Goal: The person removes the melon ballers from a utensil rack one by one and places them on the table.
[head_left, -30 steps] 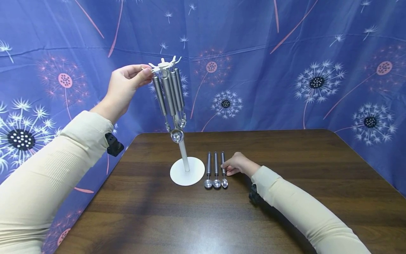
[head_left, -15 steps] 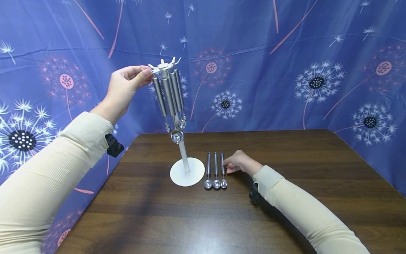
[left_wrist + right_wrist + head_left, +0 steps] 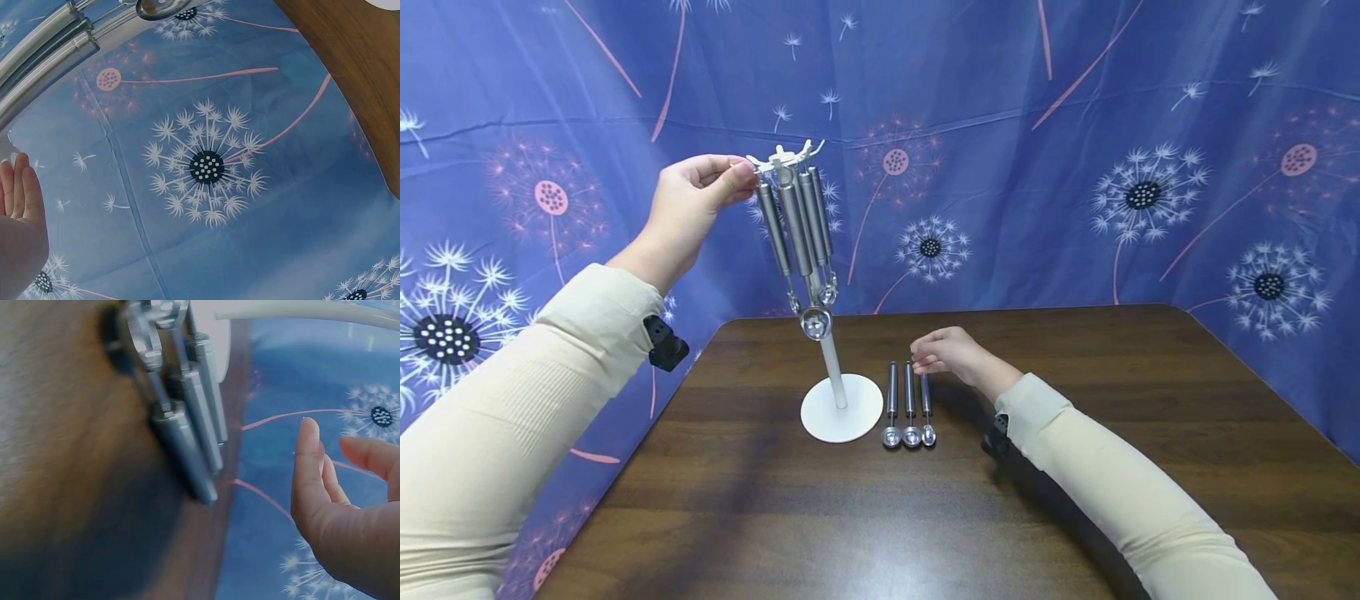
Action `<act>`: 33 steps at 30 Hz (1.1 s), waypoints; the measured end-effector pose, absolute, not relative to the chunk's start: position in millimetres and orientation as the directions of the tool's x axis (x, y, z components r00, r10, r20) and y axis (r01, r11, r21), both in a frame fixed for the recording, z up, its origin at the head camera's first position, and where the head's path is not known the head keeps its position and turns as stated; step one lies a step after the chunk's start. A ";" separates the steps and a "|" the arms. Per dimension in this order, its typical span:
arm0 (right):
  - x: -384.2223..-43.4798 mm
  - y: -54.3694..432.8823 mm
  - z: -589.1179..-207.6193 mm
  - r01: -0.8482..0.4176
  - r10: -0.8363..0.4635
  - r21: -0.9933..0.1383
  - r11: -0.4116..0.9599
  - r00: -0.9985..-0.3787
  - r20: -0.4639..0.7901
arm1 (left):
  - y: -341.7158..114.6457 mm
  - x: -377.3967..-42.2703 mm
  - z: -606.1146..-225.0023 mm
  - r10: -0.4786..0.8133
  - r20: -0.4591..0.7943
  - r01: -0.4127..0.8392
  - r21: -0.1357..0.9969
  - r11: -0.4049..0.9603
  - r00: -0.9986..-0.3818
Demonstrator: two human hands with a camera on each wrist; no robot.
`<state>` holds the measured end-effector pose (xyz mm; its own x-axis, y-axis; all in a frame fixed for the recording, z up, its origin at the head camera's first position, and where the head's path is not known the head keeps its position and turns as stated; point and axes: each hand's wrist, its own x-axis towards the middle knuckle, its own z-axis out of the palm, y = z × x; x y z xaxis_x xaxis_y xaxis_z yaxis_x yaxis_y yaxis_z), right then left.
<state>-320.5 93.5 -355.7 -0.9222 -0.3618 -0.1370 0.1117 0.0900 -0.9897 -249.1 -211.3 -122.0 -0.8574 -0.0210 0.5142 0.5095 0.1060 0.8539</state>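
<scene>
My right hand point(image 3: 953, 354) has shifted up from beside the handle of the rightmost spoon point(image 3: 927, 407) to over its far end, while the three spoons lie side by side on the table point(image 3: 775, 500), just right of the stand's round base point(image 3: 820, 421). That hand holds nothing: in the right wrist view, thumb and fingers stand loosely apart, clear of the handles. My left hand point(image 3: 688, 200) has stayed up at the top of the white stand point(image 3: 832, 367), pinching one of its hook arms. I'd worry most about that grip: if I pull or press sideways on one arm, the tall stand, top-heavy with the hanging utensils point(image 3: 793, 233), could tip or turn, and they'd swing together or slip off. On the table, a careless brush of my right fingers could roll the round-handled rightmost spoon askew, or into the middle spoon point(image 3: 910, 396) close beside it.
</scene>
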 end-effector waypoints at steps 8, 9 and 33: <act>-314.8 81.6 -314.9 0.069 -0.369 -0.996 0.048 -0.926 -0.081 | -211.1 -248.6 -121.7 -0.029 0.512 0.508 0.857 0.092 -0.859; -314.1 80.1 -309.4 0.060 -0.372 -0.997 0.043 -0.926 -0.072 | -211.0 -248.5 -121.6 -0.031 0.510 0.506 0.858 0.087 -0.860; -293.7 23.4 -212.6 -0.275 -0.381 -0.958 -0.080 -0.880 0.284 | -206.3 -246.8 -118.2 -0.051 0.533 0.524 0.843 0.123 -0.845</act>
